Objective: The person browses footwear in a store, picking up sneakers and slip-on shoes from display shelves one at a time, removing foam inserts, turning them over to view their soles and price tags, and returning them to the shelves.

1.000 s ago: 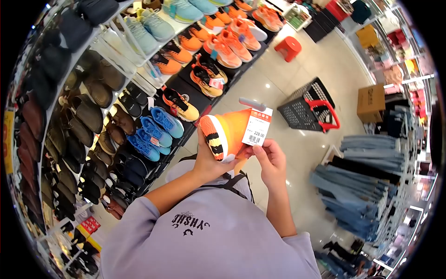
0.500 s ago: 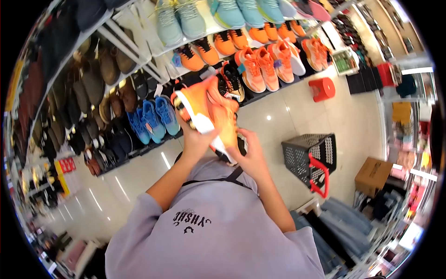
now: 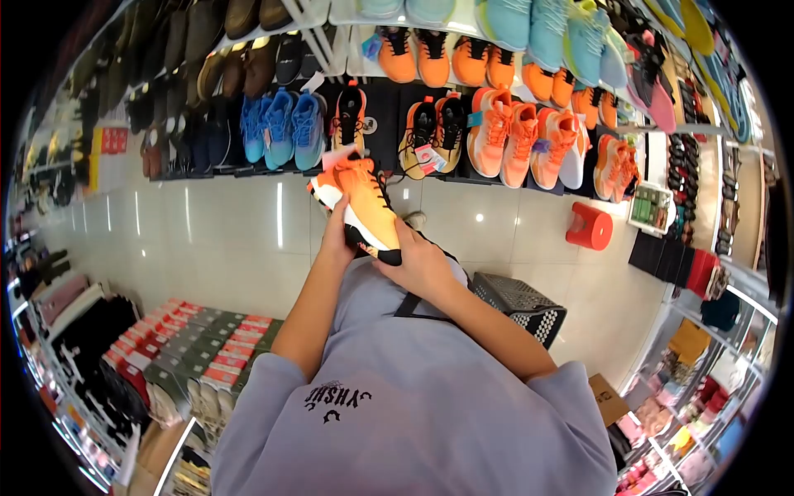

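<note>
An orange and yellow sneaker point(image 3: 368, 207) with a white and black sole is held between both my hands, in front of my waist. Its toe points down and to the right, and its black laces face right. My left hand point(image 3: 335, 238) grips the sole side near the middle. Around the toe end, my right hand point(image 3: 418, 263) is closed with its fingers on the upper. A pale pink tag point(image 3: 339, 157) shows at the heel end. Beyond it, a single orange and black sneaker point(image 3: 349, 120) stands on the lower shelf beside a tan and black pair point(image 3: 434, 132).
Shoe shelves run across the front, with blue sneakers point(image 3: 281, 128) and coral sneakers point(image 3: 504, 136). A red stool point(image 3: 590, 226) stands on the tiled floor at right. Close to my right side is a grey shopping basket point(image 3: 521, 306). Stacked shoeboxes point(image 3: 198, 343) lie at left.
The sneaker has been turned, so more of its laced upper shows. My right hand has shifted to its toe end. The view has swung, bringing the shoeboxes in at left.
</note>
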The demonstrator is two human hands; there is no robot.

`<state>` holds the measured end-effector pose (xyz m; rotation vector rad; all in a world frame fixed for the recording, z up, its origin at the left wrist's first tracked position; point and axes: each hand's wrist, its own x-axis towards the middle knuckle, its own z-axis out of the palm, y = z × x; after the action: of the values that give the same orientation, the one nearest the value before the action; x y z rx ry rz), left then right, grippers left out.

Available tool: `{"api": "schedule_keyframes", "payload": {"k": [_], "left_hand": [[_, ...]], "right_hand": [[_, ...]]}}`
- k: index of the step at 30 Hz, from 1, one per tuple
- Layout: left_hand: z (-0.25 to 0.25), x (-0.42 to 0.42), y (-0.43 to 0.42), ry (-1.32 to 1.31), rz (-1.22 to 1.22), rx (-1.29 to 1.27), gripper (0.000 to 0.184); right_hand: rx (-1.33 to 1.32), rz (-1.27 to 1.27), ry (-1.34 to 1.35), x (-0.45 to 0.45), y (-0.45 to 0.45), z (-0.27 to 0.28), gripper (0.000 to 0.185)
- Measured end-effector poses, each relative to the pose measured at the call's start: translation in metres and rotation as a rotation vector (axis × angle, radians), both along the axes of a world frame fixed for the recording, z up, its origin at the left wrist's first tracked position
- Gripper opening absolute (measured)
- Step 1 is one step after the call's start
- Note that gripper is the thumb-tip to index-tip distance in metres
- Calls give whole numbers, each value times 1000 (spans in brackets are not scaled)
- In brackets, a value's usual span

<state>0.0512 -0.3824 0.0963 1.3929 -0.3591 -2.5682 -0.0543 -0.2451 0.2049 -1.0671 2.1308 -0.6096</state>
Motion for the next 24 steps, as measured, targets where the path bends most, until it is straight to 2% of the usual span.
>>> {"api": "schedule_keyframes", "payload": {"k": [1,2,3,4,5,7,8,10,11,14,16,17,21,24], "left_hand": [[-6,8,6,-62,8,-37,55],[-11,19,11,-129,-52,-41,57],[3,23,14,-342,-144,-42,57],[4,27,20,-346,-143,-76,57],[4,32,24,-351,-145,-112,57],[-22,54,29,-350,-180,-75,58],[-28,63,27,-428,-252,-155,58],[-45,88,22,-543,-329,-295,57],[-55,107,17,-581,-335,-358,56],[-72,176,1,-703,-243,-343,50],[-91,234,-5,-773,-229,-326,49],[-100,266,-6,-793,-243,-308,47],[-69,337,-17,-935,-368,-110,47],[-48,365,-15,-997,-350,-95,46]], "right_hand": [[6,25,0,-6,-5,-3,77],[197,42,-101,-14,-12,-7,72],[392,56,-201,-18,-16,-11,69],[343,-2,-227,-22,-14,-19,68],[445,-129,-451,-30,-16,-26,61],[383,-438,-781,-37,-17,-38,50],[385,-435,-780,-39,-18,-46,50],[362,-685,-888,-38,-20,-63,45],[360,-688,-883,-35,-26,-71,45],[117,-861,-871,-30,-52,-100,49],[51,-955,-832,-37,-82,-120,43],[-75,-1042,-858,-39,-97,-137,43],[-225,-1072,-1047,-65,-144,-210,39],[-210,-1094,-1120,-61,-170,-232,36]]}}
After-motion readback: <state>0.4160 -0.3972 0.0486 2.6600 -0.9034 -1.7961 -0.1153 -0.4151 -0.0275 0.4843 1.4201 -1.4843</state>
